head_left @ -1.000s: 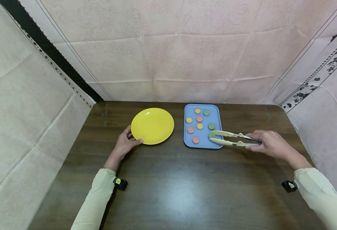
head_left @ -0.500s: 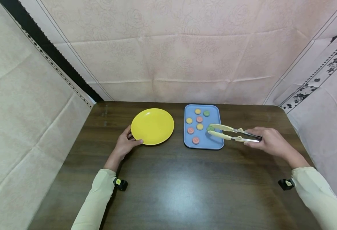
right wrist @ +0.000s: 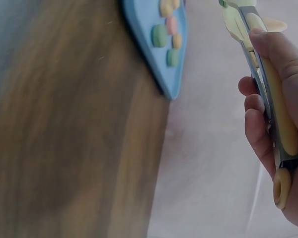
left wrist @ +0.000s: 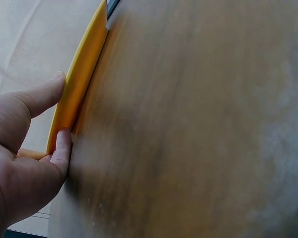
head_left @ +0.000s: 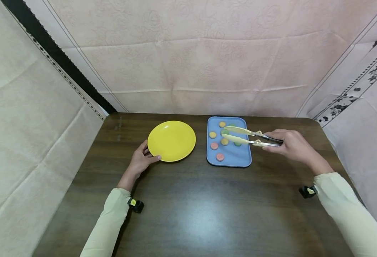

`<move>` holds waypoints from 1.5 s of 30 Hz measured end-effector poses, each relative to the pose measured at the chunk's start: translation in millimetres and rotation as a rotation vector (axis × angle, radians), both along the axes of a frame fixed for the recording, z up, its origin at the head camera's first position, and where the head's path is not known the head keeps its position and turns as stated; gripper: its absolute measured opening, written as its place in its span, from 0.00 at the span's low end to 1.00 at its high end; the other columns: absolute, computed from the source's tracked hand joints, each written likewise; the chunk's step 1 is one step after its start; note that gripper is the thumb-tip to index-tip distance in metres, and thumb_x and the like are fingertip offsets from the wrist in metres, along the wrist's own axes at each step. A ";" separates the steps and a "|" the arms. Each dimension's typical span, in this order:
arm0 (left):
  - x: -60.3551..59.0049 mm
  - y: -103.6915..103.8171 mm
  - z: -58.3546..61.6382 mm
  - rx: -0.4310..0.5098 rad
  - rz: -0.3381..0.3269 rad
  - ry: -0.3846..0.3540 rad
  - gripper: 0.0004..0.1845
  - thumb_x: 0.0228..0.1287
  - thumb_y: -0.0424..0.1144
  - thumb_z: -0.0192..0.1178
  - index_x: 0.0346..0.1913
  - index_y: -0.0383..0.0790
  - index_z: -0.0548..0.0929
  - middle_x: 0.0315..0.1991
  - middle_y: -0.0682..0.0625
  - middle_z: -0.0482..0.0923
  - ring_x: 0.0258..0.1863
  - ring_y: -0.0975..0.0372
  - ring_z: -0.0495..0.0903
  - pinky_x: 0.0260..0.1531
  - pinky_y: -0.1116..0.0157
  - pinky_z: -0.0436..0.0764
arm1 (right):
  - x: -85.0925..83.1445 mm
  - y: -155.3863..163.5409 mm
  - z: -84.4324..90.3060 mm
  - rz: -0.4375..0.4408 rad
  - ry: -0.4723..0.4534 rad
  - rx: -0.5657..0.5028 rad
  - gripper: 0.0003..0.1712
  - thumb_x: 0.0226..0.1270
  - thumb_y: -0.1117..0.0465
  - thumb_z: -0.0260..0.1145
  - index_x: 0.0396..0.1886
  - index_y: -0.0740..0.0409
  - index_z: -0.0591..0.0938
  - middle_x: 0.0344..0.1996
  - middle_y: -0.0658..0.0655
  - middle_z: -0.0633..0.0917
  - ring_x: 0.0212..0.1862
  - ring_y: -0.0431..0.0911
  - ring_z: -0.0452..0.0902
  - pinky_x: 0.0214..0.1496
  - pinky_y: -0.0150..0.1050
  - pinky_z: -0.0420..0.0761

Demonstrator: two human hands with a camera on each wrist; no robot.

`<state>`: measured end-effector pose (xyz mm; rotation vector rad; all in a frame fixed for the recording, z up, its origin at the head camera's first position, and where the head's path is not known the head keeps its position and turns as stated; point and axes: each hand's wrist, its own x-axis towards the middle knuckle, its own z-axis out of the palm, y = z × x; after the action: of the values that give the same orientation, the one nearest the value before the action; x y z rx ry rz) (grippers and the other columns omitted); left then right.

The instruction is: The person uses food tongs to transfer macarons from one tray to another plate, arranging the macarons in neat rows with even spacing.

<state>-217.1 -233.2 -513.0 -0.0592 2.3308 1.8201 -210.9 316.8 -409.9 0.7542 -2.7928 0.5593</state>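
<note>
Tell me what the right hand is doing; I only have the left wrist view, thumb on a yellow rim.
Observer: The right hand grips tongs over the tray, which lies right of the plate.
Operator: Anything in the tongs?
Observer: A green disc sits between their tips.
Operator: Is the plate loaded?
Observer: No, it holds nothing; the left hand pinches its near rim.
</note>
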 end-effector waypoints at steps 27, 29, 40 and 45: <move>1.0 0.6 3.1 0.000 0.003 0.006 0.56 0.63 0.33 0.73 0.83 0.42 0.44 0.76 0.36 0.59 0.69 0.45 0.72 0.57 0.59 0.83 | -61.9 -92.6 25.1 0.101 -0.133 -0.032 0.34 0.60 0.48 0.79 0.61 0.62 0.84 0.52 0.61 0.87 0.49 0.53 0.83 0.51 0.52 0.83; 0.6 0.8 3.2 0.002 0.005 0.007 0.56 0.62 0.33 0.73 0.83 0.42 0.45 0.76 0.37 0.61 0.69 0.45 0.73 0.57 0.59 0.83 | -65.0 -101.0 22.8 0.113 -0.143 -0.041 0.35 0.59 0.47 0.80 0.61 0.61 0.85 0.52 0.61 0.88 0.49 0.52 0.83 0.52 0.51 0.83; -0.9 1.0 1.7 -0.002 0.004 -0.001 0.56 0.62 0.34 0.73 0.84 0.44 0.46 0.76 0.38 0.61 0.69 0.46 0.72 0.59 0.58 0.82 | -86.2 -145.5 -1.8 0.191 -0.137 -0.053 0.32 0.62 0.47 0.78 0.61 0.58 0.85 0.45 0.56 0.89 0.36 0.46 0.79 0.41 0.45 0.81; -1.7 0.5 1.3 0.000 0.002 -0.002 0.55 0.63 0.34 0.73 0.84 0.44 0.46 0.76 0.38 0.61 0.69 0.46 0.72 0.59 0.58 0.82 | -94.5 -164.8 -11.5 0.230 -0.163 -0.096 0.26 0.62 0.49 0.78 0.58 0.56 0.87 0.48 0.54 0.89 0.45 0.49 0.83 0.47 0.45 0.83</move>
<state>-218.7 -232.7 -511.7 -0.0633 2.3298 1.8198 -305.4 152.0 -421.4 1.0617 -2.8175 0.8231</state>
